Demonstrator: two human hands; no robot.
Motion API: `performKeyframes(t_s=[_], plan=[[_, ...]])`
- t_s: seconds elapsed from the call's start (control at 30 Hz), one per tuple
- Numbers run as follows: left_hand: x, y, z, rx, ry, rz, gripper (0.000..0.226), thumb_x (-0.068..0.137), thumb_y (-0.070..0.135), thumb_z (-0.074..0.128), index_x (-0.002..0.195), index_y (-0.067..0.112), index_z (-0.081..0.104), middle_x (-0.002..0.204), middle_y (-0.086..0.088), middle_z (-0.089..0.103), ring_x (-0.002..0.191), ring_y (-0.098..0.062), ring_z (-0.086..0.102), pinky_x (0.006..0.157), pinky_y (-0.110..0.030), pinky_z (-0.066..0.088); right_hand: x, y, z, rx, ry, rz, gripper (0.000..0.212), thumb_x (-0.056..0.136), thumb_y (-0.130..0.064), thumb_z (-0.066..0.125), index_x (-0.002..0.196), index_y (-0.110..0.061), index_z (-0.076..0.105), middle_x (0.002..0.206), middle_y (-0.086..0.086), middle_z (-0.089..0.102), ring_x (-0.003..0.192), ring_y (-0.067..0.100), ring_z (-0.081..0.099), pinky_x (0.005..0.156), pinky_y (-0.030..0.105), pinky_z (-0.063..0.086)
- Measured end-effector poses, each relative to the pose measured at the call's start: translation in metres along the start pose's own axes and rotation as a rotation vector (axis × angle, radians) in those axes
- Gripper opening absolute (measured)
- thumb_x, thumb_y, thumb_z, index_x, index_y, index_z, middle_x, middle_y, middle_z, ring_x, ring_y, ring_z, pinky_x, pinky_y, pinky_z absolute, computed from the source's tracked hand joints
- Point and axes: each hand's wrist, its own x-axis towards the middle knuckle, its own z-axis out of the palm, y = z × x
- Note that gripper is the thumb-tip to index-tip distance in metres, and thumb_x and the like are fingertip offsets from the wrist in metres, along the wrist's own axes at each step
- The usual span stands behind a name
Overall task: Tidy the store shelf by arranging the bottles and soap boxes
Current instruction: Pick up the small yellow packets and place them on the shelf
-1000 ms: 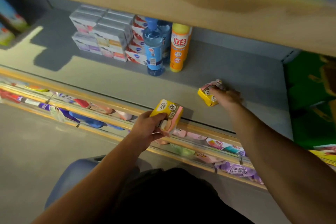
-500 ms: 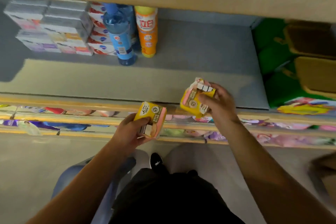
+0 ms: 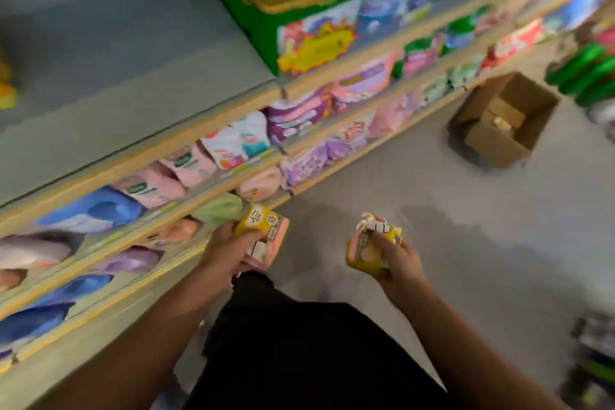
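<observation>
My left hand [image 3: 226,251] grips a yellow and pink soap box [image 3: 264,231] in front of the lower shelves. My right hand [image 3: 394,258] grips a second yellow and pink soap box [image 3: 366,248], held over the grey floor, a little apart from the first. Both boxes are off the grey shelf board [image 3: 109,53], which lies bare at the upper left. An orange-yellow bottle [image 3: 5,90] shows only as a sliver at the left edge. The view is blurred by motion.
Lower shelves [image 3: 233,156] hold soft pink, purple and blue packs. A green and yellow carton [image 3: 299,27] stands on the upper shelf to the right. An open cardboard box [image 3: 502,120] sits on the floor at the right, with green bottles [image 3: 589,73] beyond it.
My right hand lifted its soap box off the shelf and both hands drew back over the floor. The view swung right, so the stacked boxes and bottles left the frame.
</observation>
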Motion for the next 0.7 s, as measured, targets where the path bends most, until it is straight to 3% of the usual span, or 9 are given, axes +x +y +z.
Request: performKeyframes(t_s=[0.07,0.13,0.27,0.4,0.5,0.6,0.7], plan=[[-0.012,-0.011,0.047,0.072,-0.045,-0.013,0.021,0.085,0.011,0.069,0.106,0.009,0.064,0.093,-0.017,0.070,0.078,-0.033,0.068,0.069,-0.051,0.060,-0.004,0.001,-0.057,0.004,0.100,-0.004,0.029,0.088,-0.009,0.067,0.117,-0.012,0.068,0.107,0.011,0.071,0.093,0.028,0.068,0.065,0.040,0.059],[-0.023,-0.023,0.090,0.129,-0.098,-0.053,0.024,0.087,0.011,0.067,0.110,0.004,0.064,0.092,-0.018,0.069,0.077,-0.034,0.067,0.067,-0.047,0.060,-0.006,0.003,-0.111,-0.061,0.174,-0.014,0.026,0.088,-0.008,0.068,0.114,-0.014,0.068,0.109,0.010,0.071,0.095,0.029,0.069,0.079,0.048,0.059],[-0.034,-0.035,0.172,0.243,-0.126,-0.113,0.026,0.087,0.011,0.068,0.110,0.000,0.062,0.098,-0.023,0.068,0.085,-0.037,0.066,0.080,-0.060,0.056,-0.011,0.011,-0.208,-0.096,0.330,0.065,0.020,0.088,-0.009,0.069,0.106,-0.017,0.066,0.103,0.013,0.070,0.094,0.032,0.069,0.087,0.053,0.056],[-0.029,-0.020,0.261,0.452,-0.196,-0.094,0.021,0.086,0.010,0.069,0.104,0.006,0.061,0.097,-0.020,0.068,0.084,-0.035,0.068,0.074,-0.053,0.059,-0.005,0.015,-0.276,-0.014,0.435,0.158,0.026,0.088,-0.012,0.069,0.113,-0.018,0.063,0.109,0.016,0.067,0.099,0.036,0.066,0.090,0.057,0.054],[-0.011,-0.001,0.336,0.603,-0.292,-0.027,0.018,0.084,0.009,0.069,0.100,0.009,0.061,0.087,-0.014,0.067,0.071,-0.026,0.066,0.058,-0.038,0.059,0.005,0.008,-0.312,0.049,0.527,0.193,0.027,0.087,-0.011,0.070,0.112,-0.015,0.064,0.106,0.016,0.068,0.095,0.035,0.067,0.088,0.055,0.055],[0.011,0.022,0.423,0.730,-0.402,0.021,0.013,0.082,0.009,0.070,0.088,0.014,0.060,0.083,-0.013,0.066,0.075,-0.029,0.065,0.072,-0.050,0.058,0.016,-0.013,-0.343,0.070,0.644,0.207,0.017,0.085,-0.013,0.071,0.102,-0.017,0.066,0.099,0.011,0.069,0.088,0.028,0.068,0.076,0.042,0.057],[0.028,0.050,0.509,0.886,-0.473,0.054,0.015,0.077,0.012,0.074,0.084,0.013,0.061,0.079,-0.012,0.065,0.071,-0.030,0.066,0.071,-0.054,0.058,0.028,-0.045,-0.371,0.078,0.762,0.246,0.018,0.084,-0.019,0.073,0.100,-0.019,0.065,0.098,0.007,0.068,0.086,0.023,0.066,0.067,0.034,0.052]])
